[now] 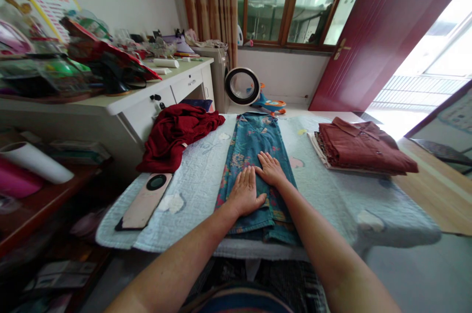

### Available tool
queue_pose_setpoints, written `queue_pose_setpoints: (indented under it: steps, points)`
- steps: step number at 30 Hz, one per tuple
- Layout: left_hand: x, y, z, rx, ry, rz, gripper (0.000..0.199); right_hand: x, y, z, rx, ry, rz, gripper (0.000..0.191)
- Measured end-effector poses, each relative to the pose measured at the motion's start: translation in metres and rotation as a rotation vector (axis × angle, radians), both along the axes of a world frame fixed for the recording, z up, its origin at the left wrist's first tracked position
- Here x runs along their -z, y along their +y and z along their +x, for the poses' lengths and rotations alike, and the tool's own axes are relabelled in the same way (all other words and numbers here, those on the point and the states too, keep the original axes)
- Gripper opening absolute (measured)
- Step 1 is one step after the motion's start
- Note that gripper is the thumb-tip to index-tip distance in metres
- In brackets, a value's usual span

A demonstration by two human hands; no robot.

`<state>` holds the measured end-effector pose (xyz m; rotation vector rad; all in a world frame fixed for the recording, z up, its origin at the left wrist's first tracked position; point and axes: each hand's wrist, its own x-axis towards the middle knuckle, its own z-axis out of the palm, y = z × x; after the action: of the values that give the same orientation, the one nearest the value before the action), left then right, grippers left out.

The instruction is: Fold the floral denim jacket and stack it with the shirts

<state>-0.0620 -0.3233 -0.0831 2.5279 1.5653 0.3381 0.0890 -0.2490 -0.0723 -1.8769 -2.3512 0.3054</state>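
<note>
A teal garment with a floral print [254,136] lies folded into a long narrow strip on the cloth-covered table [201,190]. Its layered hem edges face me. My left hand [245,191] rests flat on the fabric, fingers stretched forward and thumb out to the right. Slightly farther forward, my right hand [272,169] also lies flat on it, fingers extended and nearly touching the left fingertips. Neither hand grips anything. A crumpled dark red garment [177,131] sits to the left, and a stack of folded clothes topped by a rust-red collared shirt [365,145] to the right.
A phone in a pale case [145,202] lies at the table's left edge. Beyond stands a white desk [147,101] crowded with items. Behind the table are a round-framed object [242,86] and a blue-orange ride-on toy [268,104]. A red door [350,32] stands at the right.
</note>
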Motion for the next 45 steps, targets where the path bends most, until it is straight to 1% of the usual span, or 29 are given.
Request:
queue_pose_setpoints:
  steps: [3, 9, 18, 22, 27, 34, 39, 45]
  points:
    - [0.000, 0.001, 0.000, -0.010, -0.026, -0.007, 0.098, 0.001, -0.006, 0.001, -0.015, -0.003, 0.001, 0.068]
    - [-0.004, 0.000, -0.001, 0.022, -0.009, -0.020, 0.092, 0.001, -0.020, 0.003, -0.067, -0.012, 0.001, 0.065]
    - [-0.010, -0.003, -0.001, 0.040, -0.019, -0.041, 0.089, 0.001, -0.043, 0.004, -0.165, 0.008, 0.015, 0.063]
    - [-0.010, -0.003, 0.000, 0.036, -0.009, -0.029, 0.088, 0.000, -0.046, 0.004, -0.175, 0.018, -0.006, 0.062]
    - [-0.012, -0.003, -0.001, 0.048, 0.026, -0.056, 0.086, -0.002, -0.036, 0.006, -0.182, 0.017, -0.035, 0.061]
    - [-0.009, -0.005, -0.001, 0.044, 0.037, -0.042, 0.084, -0.002, -0.005, 0.006, -0.149, -0.027, -0.038, 0.061]
    - [-0.009, -0.005, -0.002, 0.045, 0.034, -0.014, 0.084, 0.002, 0.015, 0.002, -0.084, -0.054, -0.002, 0.061]
    - [-0.008, -0.005, -0.004, 0.073, 0.045, 0.005, 0.074, 0.006, 0.034, 0.000, -0.024, -0.044, 0.054, 0.067]
